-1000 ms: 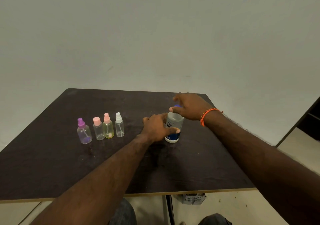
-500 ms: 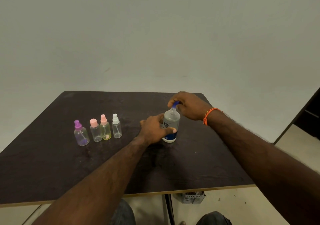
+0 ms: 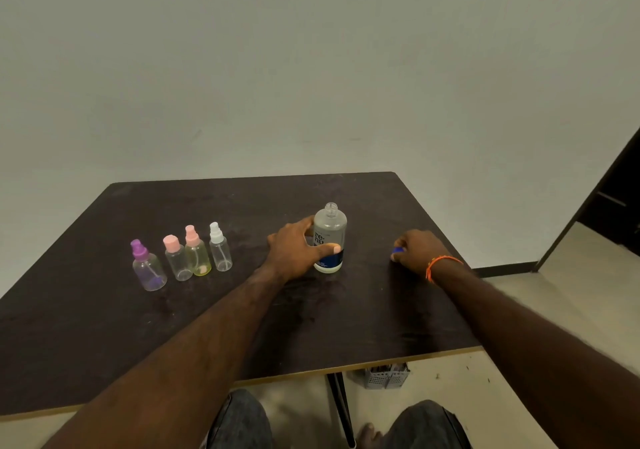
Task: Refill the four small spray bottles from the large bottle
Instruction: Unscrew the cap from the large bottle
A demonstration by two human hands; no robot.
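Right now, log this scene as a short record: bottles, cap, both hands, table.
large bottle: upright, neck open, cap off
blue cap: in the right hand's fingers, low over the table
left hand: wrapped around the large bottle
right hand: to the right of the bottle, apart from it, orange band on the wrist
small spray bottles: four in a row to the left, all upright with tops on
spray tops, left to right: purple, pink, pink, white
table: dark top
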